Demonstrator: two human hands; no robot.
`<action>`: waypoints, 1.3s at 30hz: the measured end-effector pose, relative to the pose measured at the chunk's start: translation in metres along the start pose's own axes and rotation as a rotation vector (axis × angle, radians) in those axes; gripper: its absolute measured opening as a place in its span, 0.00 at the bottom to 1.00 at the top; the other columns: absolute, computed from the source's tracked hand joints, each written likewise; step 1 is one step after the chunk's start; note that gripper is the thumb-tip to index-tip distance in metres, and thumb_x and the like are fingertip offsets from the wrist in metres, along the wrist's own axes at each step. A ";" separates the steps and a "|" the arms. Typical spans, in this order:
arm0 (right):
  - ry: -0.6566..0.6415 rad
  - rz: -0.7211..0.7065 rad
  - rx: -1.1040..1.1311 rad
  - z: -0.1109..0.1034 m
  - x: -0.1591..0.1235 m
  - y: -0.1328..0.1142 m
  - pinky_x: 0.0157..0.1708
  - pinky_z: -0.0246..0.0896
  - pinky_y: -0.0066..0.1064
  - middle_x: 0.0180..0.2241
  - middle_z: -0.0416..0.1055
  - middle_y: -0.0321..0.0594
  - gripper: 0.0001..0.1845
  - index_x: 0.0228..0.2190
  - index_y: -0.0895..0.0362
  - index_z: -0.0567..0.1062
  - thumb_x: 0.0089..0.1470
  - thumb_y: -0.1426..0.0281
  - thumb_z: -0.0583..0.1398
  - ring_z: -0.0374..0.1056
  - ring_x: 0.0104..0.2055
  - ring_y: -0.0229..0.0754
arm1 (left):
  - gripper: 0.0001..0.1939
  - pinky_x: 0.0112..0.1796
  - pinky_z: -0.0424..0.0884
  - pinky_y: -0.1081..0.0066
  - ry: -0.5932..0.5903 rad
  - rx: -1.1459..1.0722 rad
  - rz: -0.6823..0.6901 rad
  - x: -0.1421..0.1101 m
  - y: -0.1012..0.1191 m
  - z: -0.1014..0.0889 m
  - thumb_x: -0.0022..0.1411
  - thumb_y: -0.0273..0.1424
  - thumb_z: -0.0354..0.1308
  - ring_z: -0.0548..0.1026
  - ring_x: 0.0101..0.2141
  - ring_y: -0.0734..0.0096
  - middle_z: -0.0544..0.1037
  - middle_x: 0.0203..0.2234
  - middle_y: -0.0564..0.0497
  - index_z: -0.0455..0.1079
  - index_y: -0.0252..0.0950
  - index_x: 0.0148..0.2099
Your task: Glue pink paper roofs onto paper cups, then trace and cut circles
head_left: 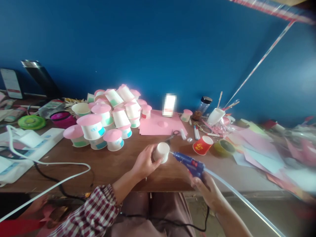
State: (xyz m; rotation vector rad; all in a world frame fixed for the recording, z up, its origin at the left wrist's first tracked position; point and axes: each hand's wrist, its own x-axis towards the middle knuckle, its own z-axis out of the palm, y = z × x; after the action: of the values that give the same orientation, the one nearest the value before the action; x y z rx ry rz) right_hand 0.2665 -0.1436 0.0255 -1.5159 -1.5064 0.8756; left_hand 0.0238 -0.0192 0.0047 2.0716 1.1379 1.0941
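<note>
My left hand (146, 162) is closed round a small white paper cup (162, 152), tipped so that its pale round end faces up. In my right hand (207, 189) is a blue glue gun (189, 162), gripped by its handle. Its nozzle points left and is at the cup's right edge; whether the two touch I cannot tell. A long clear glue stick (234, 194) trails from the gun's back. Behind my hands lie a pink paper sheet (150, 123) with a small pink disc (163, 124) on it, and a pair of scissors (175, 133).
At left rises a pile of paper cups with pink tops (112, 118). A white power strip (37, 158) and cables lie nearer the left edge. A red paper cup (202, 145), a tape roll (224, 147) and loose coloured papers (261, 151) sit at right. A phone (169, 104) stands against the wall.
</note>
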 end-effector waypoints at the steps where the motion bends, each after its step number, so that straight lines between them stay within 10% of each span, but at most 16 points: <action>1: -0.010 0.000 -0.003 0.000 0.000 0.000 0.31 0.64 0.31 0.26 0.70 0.40 0.19 0.34 0.59 0.73 0.57 0.55 0.54 0.66 0.29 0.41 | 0.24 0.45 0.70 0.60 0.000 0.003 0.000 0.000 0.000 0.000 0.52 0.32 0.61 0.72 0.45 0.59 0.73 0.45 0.46 0.62 0.39 0.52; 15: -0.032 0.021 0.029 0.000 0.001 0.001 0.29 0.62 0.31 0.26 0.68 0.40 0.20 0.33 0.59 0.72 0.57 0.54 0.54 0.64 0.28 0.40 | 0.24 0.45 0.70 0.60 -0.003 0.008 0.009 0.000 -0.001 -0.001 0.52 0.32 0.60 0.72 0.45 0.60 0.73 0.45 0.45 0.62 0.39 0.53; 21: 0.269 0.029 -0.029 -0.011 -0.008 -0.005 0.31 0.62 0.32 0.27 0.69 0.39 0.20 0.38 0.56 0.71 0.53 0.54 0.57 0.64 0.29 0.43 | 0.23 0.46 0.71 0.60 0.004 0.006 -0.006 0.000 -0.002 0.001 0.54 0.34 0.59 0.73 0.45 0.60 0.73 0.45 0.45 0.62 0.39 0.53; 31: 0.696 0.118 -0.702 -0.137 0.011 0.043 0.37 0.61 0.40 0.41 0.72 0.50 0.26 0.55 0.58 0.60 0.59 0.60 0.46 0.69 0.38 0.52 | 0.25 0.44 0.73 0.60 0.016 0.063 -0.019 0.001 -0.008 0.003 0.54 0.38 0.59 0.74 0.44 0.58 0.73 0.46 0.45 0.62 0.39 0.53; 39: 0.517 0.253 -1.113 -0.172 0.050 0.063 0.35 0.59 0.38 0.41 0.73 0.54 0.25 0.55 0.62 0.60 0.59 0.65 0.48 0.70 0.41 0.55 | 0.24 0.43 0.73 0.62 0.051 0.071 -0.010 0.002 -0.005 0.002 0.55 0.38 0.59 0.74 0.44 0.60 0.73 0.45 0.44 0.62 0.37 0.53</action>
State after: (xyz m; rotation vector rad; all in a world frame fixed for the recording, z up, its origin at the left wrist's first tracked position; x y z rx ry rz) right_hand 0.4507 -0.1032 0.0468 -2.4904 -1.4484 -0.3731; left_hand 0.0241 -0.0150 0.0005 2.1007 1.2274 1.1222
